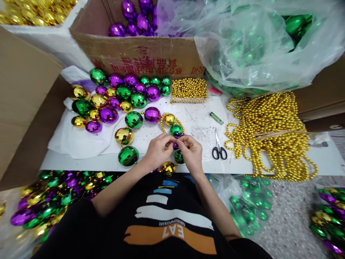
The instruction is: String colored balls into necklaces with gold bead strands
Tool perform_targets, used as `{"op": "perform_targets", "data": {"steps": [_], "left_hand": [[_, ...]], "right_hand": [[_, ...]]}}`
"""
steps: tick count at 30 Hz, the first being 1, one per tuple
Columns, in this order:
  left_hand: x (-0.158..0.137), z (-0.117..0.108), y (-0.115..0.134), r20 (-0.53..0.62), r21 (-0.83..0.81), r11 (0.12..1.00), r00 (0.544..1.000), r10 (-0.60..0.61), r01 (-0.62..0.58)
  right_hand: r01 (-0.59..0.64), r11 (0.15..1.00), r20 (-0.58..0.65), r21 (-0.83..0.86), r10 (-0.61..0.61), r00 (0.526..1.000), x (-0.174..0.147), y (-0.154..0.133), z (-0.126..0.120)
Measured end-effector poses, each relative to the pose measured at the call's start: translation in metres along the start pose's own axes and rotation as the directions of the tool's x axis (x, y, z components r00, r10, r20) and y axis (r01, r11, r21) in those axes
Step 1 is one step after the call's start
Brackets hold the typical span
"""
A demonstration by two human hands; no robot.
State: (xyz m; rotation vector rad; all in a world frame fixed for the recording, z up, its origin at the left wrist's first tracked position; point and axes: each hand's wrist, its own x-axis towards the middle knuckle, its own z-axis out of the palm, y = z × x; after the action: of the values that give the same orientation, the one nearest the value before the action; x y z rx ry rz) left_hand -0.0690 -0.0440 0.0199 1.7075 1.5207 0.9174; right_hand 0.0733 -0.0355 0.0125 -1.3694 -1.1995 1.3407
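My left hand (pixel 161 149) and my right hand (pixel 192 151) meet at the table's front, fingertips pinched together. What they pinch is too small to make out. Around them lies a bead garland: a green faceted bead (pixel 128 155), a gold one (pixel 124 136) and a purple one (pixel 152 115) curve along the left. Just beyond the fingers rests another green bead (pixel 176 130), with a thin gold bead chain (pixel 162 124) looping past it. A purple bead is partly hidden behind my fingertips. Close to the table edge sits a gold bead (pixel 168 168).
Scissors (pixel 219 146) and a green lighter (pixel 216 118) lie to the right, before a pile of gold bead strands (pixel 269 133). Behind are a box of small gold beads (pixel 189 89), a cardboard box (pixel 113 54) and a plastic bag (pixel 250 46). More large beads (pixel 108 114) cluster left.
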Motion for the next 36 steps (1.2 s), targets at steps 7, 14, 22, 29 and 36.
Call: {"op": "perform_targets", "data": {"steps": [7,14,22,29,36], "left_hand": [[0.011,-0.012,-0.002,0.299,-0.439,0.845,0.936,-0.184,0.306],[0.007,-0.007,0.001,0.208,-0.357,0.909,0.967,-0.146,0.214],[0.008,-0.013,0.005,0.034,-0.040,0.998,0.999,0.040,-0.038],[0.011,-0.031,0.005,0.141,-0.258,0.953,0.982,-0.125,0.158],[0.026,-0.042,-0.017,0.509,-0.648,0.468,0.799,-0.320,0.601]], "right_hand": [[0.084,0.992,0.002,-0.097,-0.084,0.996,-0.001,-0.002,-0.001],[-0.020,0.999,0.050,0.050,0.017,0.999,0.002,-0.002,-0.003],[-0.047,0.998,0.031,0.039,0.046,0.998,0.003,-0.003,-0.003],[-0.054,0.998,0.043,0.038,0.052,0.998,0.004,-0.005,-0.003],[-0.055,0.997,0.069,0.051,0.051,0.996,0.005,-0.003,-0.003]]}}
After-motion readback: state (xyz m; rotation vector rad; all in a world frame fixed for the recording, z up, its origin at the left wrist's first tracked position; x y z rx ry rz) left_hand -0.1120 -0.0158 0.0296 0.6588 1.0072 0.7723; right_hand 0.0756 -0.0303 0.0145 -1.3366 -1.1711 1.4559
